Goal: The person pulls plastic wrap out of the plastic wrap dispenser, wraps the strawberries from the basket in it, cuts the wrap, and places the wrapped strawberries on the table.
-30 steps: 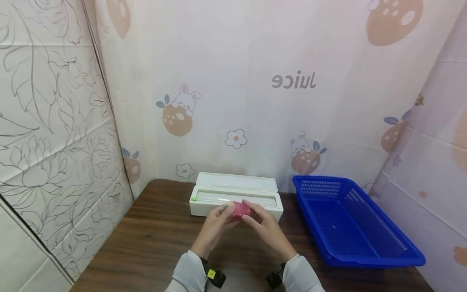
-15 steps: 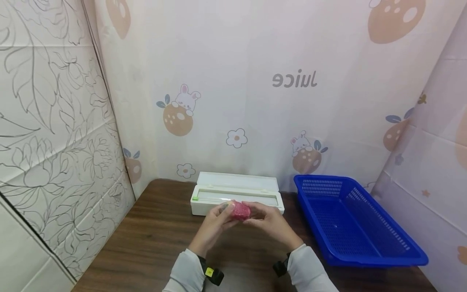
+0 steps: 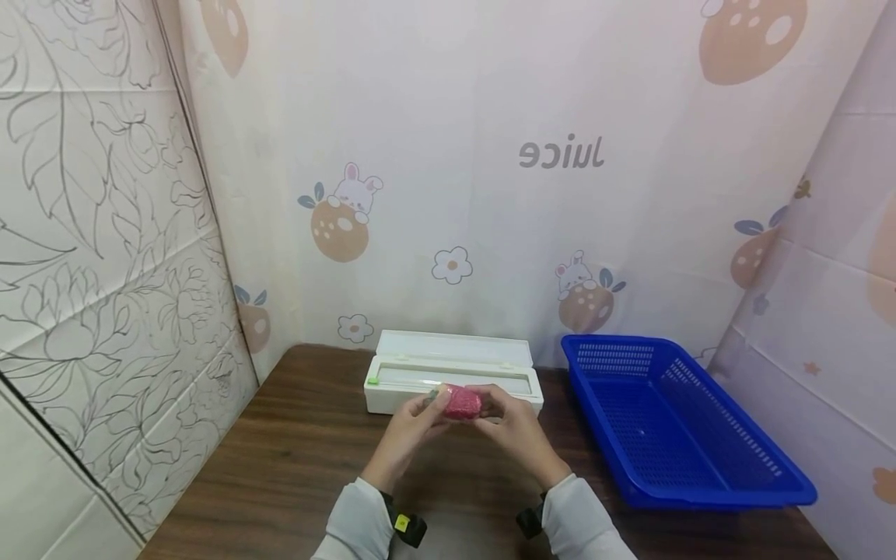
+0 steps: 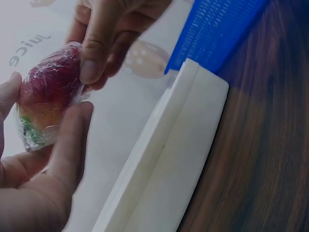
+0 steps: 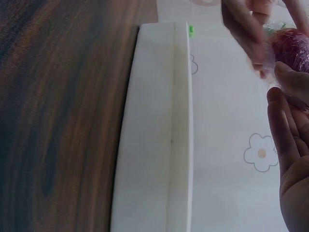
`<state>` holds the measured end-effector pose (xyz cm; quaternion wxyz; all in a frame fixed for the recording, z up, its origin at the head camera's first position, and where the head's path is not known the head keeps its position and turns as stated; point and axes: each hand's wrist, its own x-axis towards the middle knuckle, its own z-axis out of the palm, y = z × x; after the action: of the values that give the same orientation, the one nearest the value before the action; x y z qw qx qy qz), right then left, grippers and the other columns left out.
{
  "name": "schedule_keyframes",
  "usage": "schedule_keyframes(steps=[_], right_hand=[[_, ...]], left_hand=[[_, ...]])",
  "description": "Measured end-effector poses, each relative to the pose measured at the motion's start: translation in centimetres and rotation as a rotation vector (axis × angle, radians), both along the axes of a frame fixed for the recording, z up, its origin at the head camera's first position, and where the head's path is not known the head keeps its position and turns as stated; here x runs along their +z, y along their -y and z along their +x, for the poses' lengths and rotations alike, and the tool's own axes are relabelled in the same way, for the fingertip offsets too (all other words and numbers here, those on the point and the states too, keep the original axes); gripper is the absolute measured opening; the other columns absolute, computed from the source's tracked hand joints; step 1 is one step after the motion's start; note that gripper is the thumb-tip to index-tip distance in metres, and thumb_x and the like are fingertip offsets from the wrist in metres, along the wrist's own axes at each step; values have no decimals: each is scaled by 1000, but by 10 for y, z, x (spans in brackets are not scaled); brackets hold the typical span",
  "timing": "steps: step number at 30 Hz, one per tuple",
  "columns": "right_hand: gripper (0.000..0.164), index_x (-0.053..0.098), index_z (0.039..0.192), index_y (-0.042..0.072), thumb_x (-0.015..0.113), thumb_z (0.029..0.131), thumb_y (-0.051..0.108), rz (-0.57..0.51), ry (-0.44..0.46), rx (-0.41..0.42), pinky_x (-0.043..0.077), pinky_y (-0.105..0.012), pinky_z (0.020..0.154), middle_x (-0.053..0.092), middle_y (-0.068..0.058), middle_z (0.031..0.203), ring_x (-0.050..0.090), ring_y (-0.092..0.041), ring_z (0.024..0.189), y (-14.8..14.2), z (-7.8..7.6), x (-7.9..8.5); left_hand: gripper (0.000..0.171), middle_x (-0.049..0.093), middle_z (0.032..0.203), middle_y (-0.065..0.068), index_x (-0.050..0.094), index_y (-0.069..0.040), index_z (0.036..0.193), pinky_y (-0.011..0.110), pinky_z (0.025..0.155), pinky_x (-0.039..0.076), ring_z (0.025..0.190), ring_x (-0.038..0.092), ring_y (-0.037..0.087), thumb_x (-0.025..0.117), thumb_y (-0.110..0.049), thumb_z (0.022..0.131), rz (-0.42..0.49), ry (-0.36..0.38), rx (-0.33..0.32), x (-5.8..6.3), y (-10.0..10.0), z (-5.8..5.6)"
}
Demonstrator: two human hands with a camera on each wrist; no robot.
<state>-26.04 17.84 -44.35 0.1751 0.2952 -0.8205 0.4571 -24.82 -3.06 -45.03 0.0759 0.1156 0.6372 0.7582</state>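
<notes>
A red, strawberry-like fruit (image 3: 462, 403) is wrapped in clear cling film; in the left wrist view the wrapped fruit (image 4: 50, 87) shows a yellowish band and a green end. My left hand (image 3: 408, 434) holds it by the green end between thumb and fingers. From the other side, my right hand (image 3: 516, 432) pinches the red end and loose film there. Both hands are raised in front of a white cling film dispenser (image 3: 383, 401), whose lid stands up at the back. A green slider (image 3: 373, 381) sits at its left end.
A blue plastic basket (image 3: 721, 499) stands on the right of the dark wooden table (image 3: 280, 467). Behind the table hangs a patterned curtain (image 3: 448, 194), and another patterned sheet (image 3: 119, 272) closes off the left side.
Over the last second the right hand's fingers have shifted on the red end of the fruit. Fruit and left hand have stayed nearly in place.
</notes>
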Motion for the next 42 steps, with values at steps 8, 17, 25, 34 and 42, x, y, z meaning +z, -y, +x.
schedule_keyframes(steps=[8, 17, 25, 34, 42], right_hand=[[47, 67, 121, 11, 77, 81, -11, -3, 30, -45, 59, -26, 78, 73, -4, 110, 70, -13, 95, 1, 2, -3], [51, 61, 132, 10, 72, 86, -10, 3, 94, 34, 57, -29, 86, 69, -7, 122, 66, -16, 107, 3, 3, -8], [57, 36, 149, -9, 38, 111, 33, -298, 618, 322, 47, -39, 104, 43, -27, 149, 50, -33, 131, 9, 2, -6], [56, 39, 144, -15, 44, 109, 29, -457, 724, 381, 47, -40, 103, 50, -27, 142, 57, -26, 126, 9, 2, -11], [52, 41, 142, -16, 50, 107, 23, -542, 742, 326, 49, -37, 101, 55, -24, 136, 63, -22, 117, 2, 3, -10]], left_hand=[[55, 57, 137, 20, 53, 7, 137, 33, 102, 47, 123, 59, 27, 63, -33, 101, 118, -4, -76, -1, -4, -3], [56, 58, 132, 17, 49, 8, 139, 34, 103, 48, 119, 60, 23, 64, -29, 100, 142, 24, -50, -5, -8, -2], [48, 60, 132, 15, 55, 8, 134, 36, 106, 46, 122, 58, 21, 61, -28, 102, 133, -29, 13, -12, -8, -3], [44, 67, 125, 9, 68, -2, 121, 53, 114, 33, 125, 57, 25, 64, -40, 99, 15, -6, 45, -9, -5, -1], [58, 52, 147, 6, 56, -11, 143, 63, 113, 28, 137, 44, 31, 64, -46, 97, -49, -27, 23, -8, -2, 1]])
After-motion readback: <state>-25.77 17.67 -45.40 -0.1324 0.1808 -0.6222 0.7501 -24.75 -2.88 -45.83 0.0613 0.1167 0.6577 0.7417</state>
